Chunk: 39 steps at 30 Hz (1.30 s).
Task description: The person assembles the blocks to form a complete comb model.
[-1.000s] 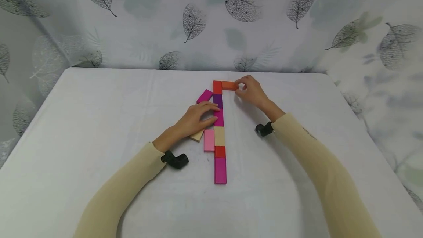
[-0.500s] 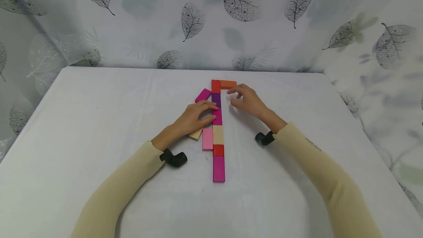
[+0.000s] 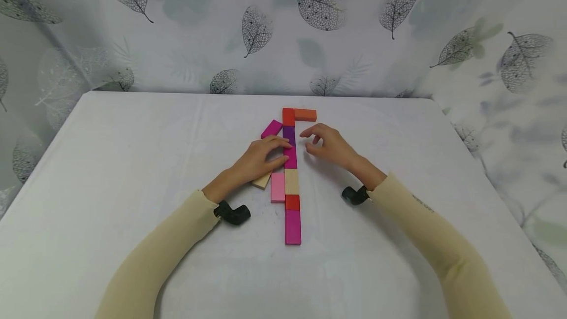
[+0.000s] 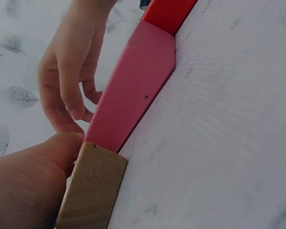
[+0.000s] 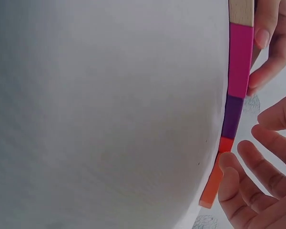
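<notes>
The middle magenta block [image 3: 291, 163] lies third from the far end in a column of 6 wooden blocks, its long axis running along that column, away from the person. The left hand [image 3: 259, 156] is nearer: its relaxed fingertips touch this block from the left, without gripping. The right hand [image 3: 329, 145], loosely curved and holding nothing, is just right of the purple block [image 3: 289, 134]. Beyond that hand, the orange block [image 3: 305, 115] lies crosswise, beside the column's far red block [image 3: 288, 116].
</notes>
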Motion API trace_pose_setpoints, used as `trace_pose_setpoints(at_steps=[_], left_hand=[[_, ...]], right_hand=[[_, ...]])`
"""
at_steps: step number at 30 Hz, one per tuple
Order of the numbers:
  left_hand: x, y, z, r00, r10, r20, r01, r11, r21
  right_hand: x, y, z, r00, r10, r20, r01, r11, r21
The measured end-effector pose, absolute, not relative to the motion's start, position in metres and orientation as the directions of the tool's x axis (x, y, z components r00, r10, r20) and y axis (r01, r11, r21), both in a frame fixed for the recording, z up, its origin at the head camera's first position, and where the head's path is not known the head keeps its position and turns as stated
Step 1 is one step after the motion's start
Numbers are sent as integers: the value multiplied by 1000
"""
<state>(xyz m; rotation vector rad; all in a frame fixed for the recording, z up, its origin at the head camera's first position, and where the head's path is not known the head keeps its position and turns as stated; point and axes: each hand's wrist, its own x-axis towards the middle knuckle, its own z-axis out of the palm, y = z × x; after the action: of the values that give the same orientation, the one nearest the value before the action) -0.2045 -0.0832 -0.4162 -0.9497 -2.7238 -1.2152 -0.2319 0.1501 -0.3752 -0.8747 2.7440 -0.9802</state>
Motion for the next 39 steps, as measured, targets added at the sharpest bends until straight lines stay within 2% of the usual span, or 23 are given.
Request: trace_pose_setpoints(at_steps=[14,25,33,39], left_hand=[[-205,-84,-416,-811,522,264,546,511,664],[-204,-84,-416,-800,527,287,566,503,653],[-205,-83,-417,-795,525,303,575,493,653],[-205,-84,-418,-794,529,298,576,501,646]], right_hand=[[-201,135,-366,-762,-646,45,-540,595,-596],[-183,127,-373,-686,-723,88,-612,506,-608],[-173,119,-372,-684,-730,-1,-575,539,-616],[-168,115,-373,-689,-725,-18,-575,562,-595]])
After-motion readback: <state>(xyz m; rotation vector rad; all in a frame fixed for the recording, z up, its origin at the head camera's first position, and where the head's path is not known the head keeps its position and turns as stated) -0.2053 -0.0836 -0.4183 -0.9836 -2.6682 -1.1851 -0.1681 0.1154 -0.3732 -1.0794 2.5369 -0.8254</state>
